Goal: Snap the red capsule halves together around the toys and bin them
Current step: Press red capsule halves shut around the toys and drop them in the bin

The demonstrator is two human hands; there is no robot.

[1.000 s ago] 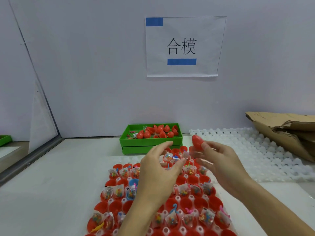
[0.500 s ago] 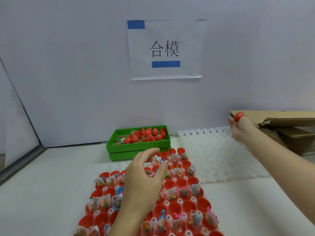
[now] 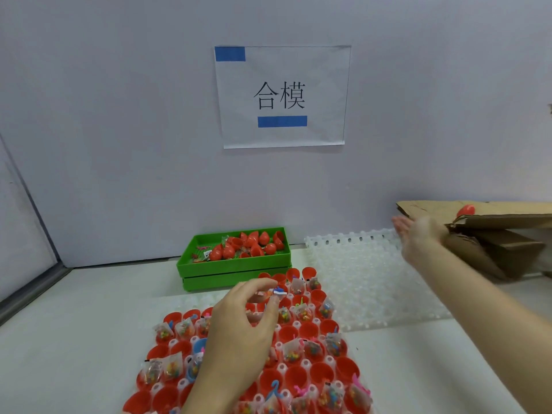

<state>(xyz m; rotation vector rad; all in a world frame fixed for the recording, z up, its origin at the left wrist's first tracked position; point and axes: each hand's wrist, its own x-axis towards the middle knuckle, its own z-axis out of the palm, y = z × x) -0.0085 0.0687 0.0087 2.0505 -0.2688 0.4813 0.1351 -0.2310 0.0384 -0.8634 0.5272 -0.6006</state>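
Head view: right hand [image 3: 418, 237] open, red capsule [image 3: 465, 210] airborne over cardboard box [image 3: 504, 231].

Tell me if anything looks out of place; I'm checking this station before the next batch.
One blue cup sits among the red cups in the tray. The cardboard box at the right is torn and crumpled, with a red capsule at its opening, just past the open right hand. Toy packets lie mixed with the capsule halves in the green bin.

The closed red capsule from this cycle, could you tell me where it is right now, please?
In the head view the red capsule is far right, at the cardboard box opening, just beyond the open right hand.
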